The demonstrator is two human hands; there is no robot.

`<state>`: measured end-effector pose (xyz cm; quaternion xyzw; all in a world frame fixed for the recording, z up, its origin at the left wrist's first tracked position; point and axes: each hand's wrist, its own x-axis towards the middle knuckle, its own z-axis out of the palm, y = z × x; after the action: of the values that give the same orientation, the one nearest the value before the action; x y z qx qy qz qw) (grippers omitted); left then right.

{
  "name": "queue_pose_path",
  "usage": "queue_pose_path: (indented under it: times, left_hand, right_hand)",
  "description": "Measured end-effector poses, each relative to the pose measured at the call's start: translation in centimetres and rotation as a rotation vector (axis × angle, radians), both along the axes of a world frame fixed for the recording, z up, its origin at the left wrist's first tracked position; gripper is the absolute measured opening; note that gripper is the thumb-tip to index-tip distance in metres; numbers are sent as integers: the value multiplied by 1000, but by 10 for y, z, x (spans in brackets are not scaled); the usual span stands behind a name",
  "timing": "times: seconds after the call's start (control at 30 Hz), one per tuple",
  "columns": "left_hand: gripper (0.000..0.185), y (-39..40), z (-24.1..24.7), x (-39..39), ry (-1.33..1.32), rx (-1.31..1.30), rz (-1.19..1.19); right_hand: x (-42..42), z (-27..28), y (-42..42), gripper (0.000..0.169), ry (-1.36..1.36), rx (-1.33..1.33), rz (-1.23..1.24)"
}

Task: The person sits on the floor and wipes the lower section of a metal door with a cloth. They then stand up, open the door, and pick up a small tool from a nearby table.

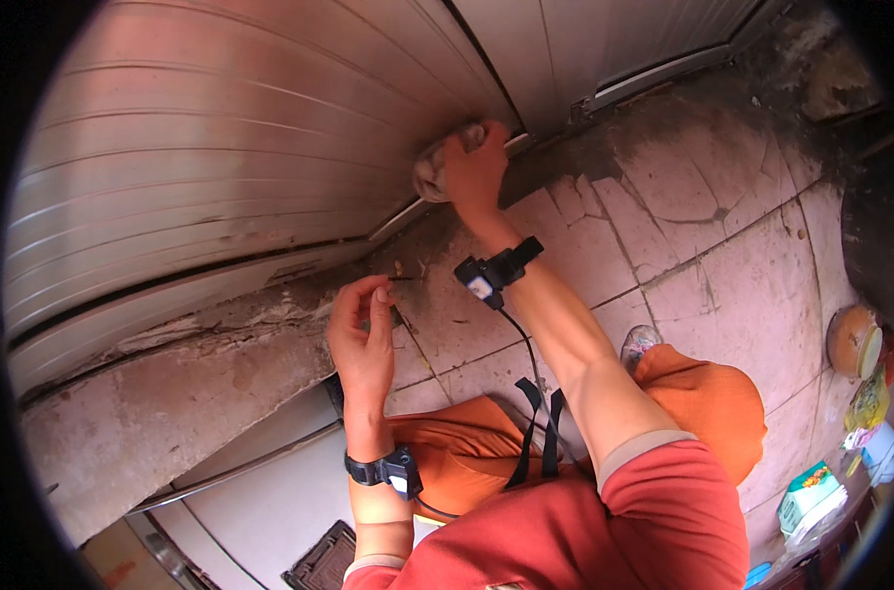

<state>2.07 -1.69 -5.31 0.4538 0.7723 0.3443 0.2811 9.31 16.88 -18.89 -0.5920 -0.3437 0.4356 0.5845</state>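
Observation:
A crumpled greyish cloth (430, 174) is in my right hand (478, 168), pressed against the lower edge of a ribbed metal door panel (270, 125). My left hand (363, 332) is raised over the floor beside the door sill, its thumb and fingertips close together. A thin dark sliver (402, 279) shows at the left fingertips; whether they grip it cannot be told. Each wrist wears a black strapped device with a cable.
Cracked pink floor tiles (742, 295) lie below the door. A worn concrete ledge (196, 413) runs along the left. An orange-brown jar (852, 343), a yellow plastic bag (867, 402) and a teal-and-white box (812, 498) stand at the right. A dark drain cover (325, 557) is at the bottom.

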Motion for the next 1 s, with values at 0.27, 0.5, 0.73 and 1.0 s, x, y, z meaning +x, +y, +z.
queue_pose_path:
  times: [0.27, 0.5, 0.73, 1.0]
  left_hand:
    - [15, 9, -10, 3, 31, 35, 7]
    - [14, 6, -3, 5, 61, 57, 17]
    - [17, -1, 5, 5, 100, -15, -10]
    - [17, -6, 11, -1, 89, 36, 15]
  right_hand:
    - [-10, 94, -10, 34, 127, 321, 95]
    - [-8, 32, -13, 30, 18, 134, 128]
    - [6, 154, -2, 32, 174, 441, 114]
    - [10, 58, 1, 35, 36, 106, 159]
